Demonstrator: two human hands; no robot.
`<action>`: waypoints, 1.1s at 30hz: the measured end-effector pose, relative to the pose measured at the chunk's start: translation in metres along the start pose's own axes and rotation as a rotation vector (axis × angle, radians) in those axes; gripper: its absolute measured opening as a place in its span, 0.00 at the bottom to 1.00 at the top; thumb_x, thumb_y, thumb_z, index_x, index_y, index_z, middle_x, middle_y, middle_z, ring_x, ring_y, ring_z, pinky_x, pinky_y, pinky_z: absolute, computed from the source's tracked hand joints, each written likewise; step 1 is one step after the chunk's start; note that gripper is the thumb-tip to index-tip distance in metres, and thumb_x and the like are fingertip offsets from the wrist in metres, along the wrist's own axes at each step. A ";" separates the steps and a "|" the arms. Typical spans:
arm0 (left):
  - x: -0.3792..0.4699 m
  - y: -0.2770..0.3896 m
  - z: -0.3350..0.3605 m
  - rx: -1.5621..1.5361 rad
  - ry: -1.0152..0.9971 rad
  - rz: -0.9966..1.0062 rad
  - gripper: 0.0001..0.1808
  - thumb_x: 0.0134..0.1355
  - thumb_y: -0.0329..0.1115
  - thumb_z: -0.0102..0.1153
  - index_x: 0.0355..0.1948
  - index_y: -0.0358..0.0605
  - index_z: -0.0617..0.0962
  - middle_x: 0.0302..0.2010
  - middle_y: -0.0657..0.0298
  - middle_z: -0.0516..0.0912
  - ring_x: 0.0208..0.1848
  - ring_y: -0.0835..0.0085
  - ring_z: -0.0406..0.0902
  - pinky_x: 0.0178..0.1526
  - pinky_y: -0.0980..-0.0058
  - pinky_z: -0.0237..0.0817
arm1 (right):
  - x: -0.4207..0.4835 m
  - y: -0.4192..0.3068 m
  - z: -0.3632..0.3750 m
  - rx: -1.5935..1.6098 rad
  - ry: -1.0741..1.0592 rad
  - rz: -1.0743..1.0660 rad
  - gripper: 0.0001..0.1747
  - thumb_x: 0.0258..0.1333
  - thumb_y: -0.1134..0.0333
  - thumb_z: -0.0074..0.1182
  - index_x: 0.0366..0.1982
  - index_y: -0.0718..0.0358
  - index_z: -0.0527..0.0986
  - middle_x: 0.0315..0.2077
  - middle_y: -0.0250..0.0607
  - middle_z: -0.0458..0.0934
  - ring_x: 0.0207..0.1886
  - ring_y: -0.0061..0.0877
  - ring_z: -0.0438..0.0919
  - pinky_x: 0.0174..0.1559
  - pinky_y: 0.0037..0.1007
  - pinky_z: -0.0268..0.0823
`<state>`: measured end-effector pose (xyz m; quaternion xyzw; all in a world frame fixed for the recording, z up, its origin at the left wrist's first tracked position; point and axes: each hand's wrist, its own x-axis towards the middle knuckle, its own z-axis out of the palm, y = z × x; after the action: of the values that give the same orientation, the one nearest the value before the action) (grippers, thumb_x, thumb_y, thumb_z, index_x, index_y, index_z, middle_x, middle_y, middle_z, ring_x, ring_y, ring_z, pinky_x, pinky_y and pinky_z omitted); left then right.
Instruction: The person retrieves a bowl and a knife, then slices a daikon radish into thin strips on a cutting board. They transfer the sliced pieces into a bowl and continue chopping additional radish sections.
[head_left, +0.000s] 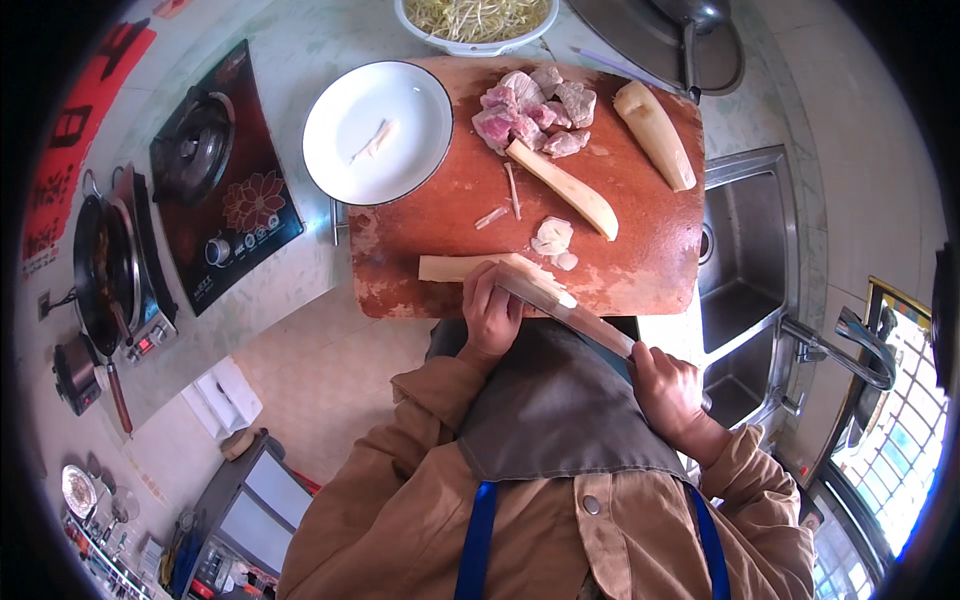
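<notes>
My left hand (491, 311) presses a pale, peeled root piece (457, 268) onto the near edge of the wooden cutting board (420, 225). In my right hand (667, 386) is the handle of a kitchen knife (570, 316); its blade lies across the right end of that piece, beside my left fingers. Thin slices (553, 236) and slivers lie just beyond. A longer root piece (566, 187) rests mid-board, below chunks of meat (532, 109). A thick root (654, 135) lies at the board's right. The white enamel dish (330, 135) at the upper left holds a few pale strips.
A bowl of bean sprouts (480, 49) stands beyond the board. Right are a steel sink (742, 247), a faucet (862, 349) and a large dark pan lid (637, 30). Left are an induction cooktop (247, 202) with a black pot (196, 146) and a wok (101, 262) with food.
</notes>
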<state>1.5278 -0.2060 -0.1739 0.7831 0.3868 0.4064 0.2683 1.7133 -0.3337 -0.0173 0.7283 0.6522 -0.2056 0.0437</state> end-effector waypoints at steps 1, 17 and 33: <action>0.001 0.001 0.000 -0.011 0.006 -0.012 0.15 0.45 0.22 0.59 0.37 0.36 0.78 0.42 0.52 0.75 0.47 0.50 0.72 0.50 0.57 0.66 | 0.001 -0.001 0.003 0.008 0.001 0.015 0.07 0.53 0.68 0.53 0.32 0.59 0.68 0.20 0.38 0.73 0.21 0.35 0.78 0.23 0.37 0.69; -0.003 -0.001 0.001 0.039 0.017 -0.002 0.17 0.48 0.25 0.62 0.41 0.37 0.78 0.43 0.54 0.75 0.48 0.54 0.73 0.51 0.61 0.66 | 0.004 -0.005 0.003 0.011 0.016 0.017 0.09 0.51 0.66 0.56 0.30 0.59 0.68 0.20 0.38 0.75 0.20 0.35 0.77 0.24 0.38 0.68; -0.001 -0.001 0.001 0.053 0.035 -0.014 0.12 0.47 0.24 0.62 0.34 0.39 0.77 0.42 0.54 0.75 0.47 0.50 0.72 0.50 0.56 0.65 | 0.017 -0.008 0.001 0.031 0.054 0.022 0.08 0.52 0.67 0.56 0.30 0.60 0.69 0.18 0.39 0.75 0.20 0.37 0.77 0.22 0.38 0.67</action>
<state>1.5282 -0.2062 -0.1756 0.7800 0.4074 0.4079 0.2434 1.7066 -0.3174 -0.0224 0.7415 0.6417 -0.1954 0.0172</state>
